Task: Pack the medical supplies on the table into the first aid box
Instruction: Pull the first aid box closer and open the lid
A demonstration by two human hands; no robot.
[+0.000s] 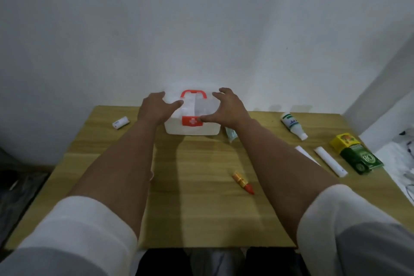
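**Both hands at the first aid box, supplies spread over the desk**

Nearest the person, two forearms in rolled-up white sleeves (80, 228) stretch out over the wooden desk (201, 215). Between the arms, about mid-desk, lies a small orange tube (242, 182) with a red cap, pointing toward the near right.

Along the right edge sit a green carton (360, 160) and, touching its far end, a yellow box (343, 140). Just left of them lie a white stick-shaped tube (330, 161) and a flat white strip (305, 155) partly hidden by the right forearm. Further back on that side a white bottle (293, 125) with a green label lies on its side.

Toward the far edge, at the middle, stands the first aid box (192, 129) — translucent white, with a red handle and a red clasp, lid down. The left hand (156, 107) rests spread on its left top; the right hand (226, 107) is spread over its right top, thumb touching the clasp. Neither hand is closed around anything. A pale green packet (230, 134) peeks out beside the box under the right wrist, and a white roll (121, 122) lies near the far left corner.
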